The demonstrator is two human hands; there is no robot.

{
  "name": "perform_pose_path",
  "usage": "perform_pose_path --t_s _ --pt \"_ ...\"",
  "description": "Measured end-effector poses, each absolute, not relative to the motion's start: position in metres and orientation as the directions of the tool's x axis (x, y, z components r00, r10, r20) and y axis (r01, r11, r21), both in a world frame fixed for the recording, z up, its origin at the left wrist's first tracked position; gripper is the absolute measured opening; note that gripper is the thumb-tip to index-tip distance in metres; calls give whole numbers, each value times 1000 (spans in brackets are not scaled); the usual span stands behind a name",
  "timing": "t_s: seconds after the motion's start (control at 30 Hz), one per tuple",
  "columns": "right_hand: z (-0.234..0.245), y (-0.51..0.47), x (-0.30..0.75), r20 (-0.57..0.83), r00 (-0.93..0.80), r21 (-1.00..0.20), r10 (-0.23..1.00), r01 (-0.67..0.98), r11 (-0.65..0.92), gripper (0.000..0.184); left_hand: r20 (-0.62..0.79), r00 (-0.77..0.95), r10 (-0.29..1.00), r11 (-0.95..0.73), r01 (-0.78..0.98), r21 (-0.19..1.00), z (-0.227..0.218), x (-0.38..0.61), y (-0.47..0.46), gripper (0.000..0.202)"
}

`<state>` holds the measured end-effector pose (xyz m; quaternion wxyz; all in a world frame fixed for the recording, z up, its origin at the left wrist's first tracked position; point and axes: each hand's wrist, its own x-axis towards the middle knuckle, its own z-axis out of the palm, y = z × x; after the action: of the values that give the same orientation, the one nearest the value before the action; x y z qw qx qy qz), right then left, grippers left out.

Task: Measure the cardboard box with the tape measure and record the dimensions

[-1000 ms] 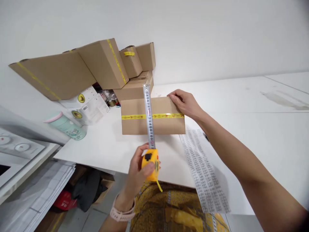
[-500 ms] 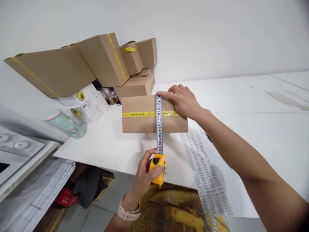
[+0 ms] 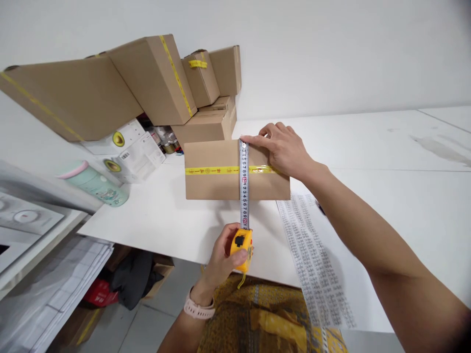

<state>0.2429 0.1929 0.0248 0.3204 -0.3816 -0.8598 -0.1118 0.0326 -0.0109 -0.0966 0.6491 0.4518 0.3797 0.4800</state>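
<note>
A flat cardboard box (image 3: 213,184) sealed with yellow tape lies on the white table (image 3: 386,196). My left hand (image 3: 222,255) grips a yellow tape measure (image 3: 242,249) near the table's front edge. Its steel blade (image 3: 244,184) runs straight across the box top to the far edge. My right hand (image 3: 285,149) rests on the box's far right part, and its fingers press the blade's end down at that edge.
A pile of taped cardboard boxes (image 3: 154,83) leans against the wall at the back left, above white avocado-printed cartons (image 3: 127,147). A mint tumbler (image 3: 93,184) lies on its side at left. A printed sheet (image 3: 312,255) lies right of the box.
The blade stood up in the air over the box; it now lies flat across it. My right hand moved left to pin its tip. My left hand shifted right with the case.
</note>
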Motion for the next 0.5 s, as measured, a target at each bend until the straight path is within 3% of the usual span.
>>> perform_pose_path --t_s 0.27,0.5 --pt "13 165 236 678 -391 -82 623 802 592 51 79 190 979 -13 -325 946 -85 25 -40 63" --pt "-41 92 233 597 -526 -38 606 736 676 37 41 256 966 9 -191 982 -82 24 -67 63"
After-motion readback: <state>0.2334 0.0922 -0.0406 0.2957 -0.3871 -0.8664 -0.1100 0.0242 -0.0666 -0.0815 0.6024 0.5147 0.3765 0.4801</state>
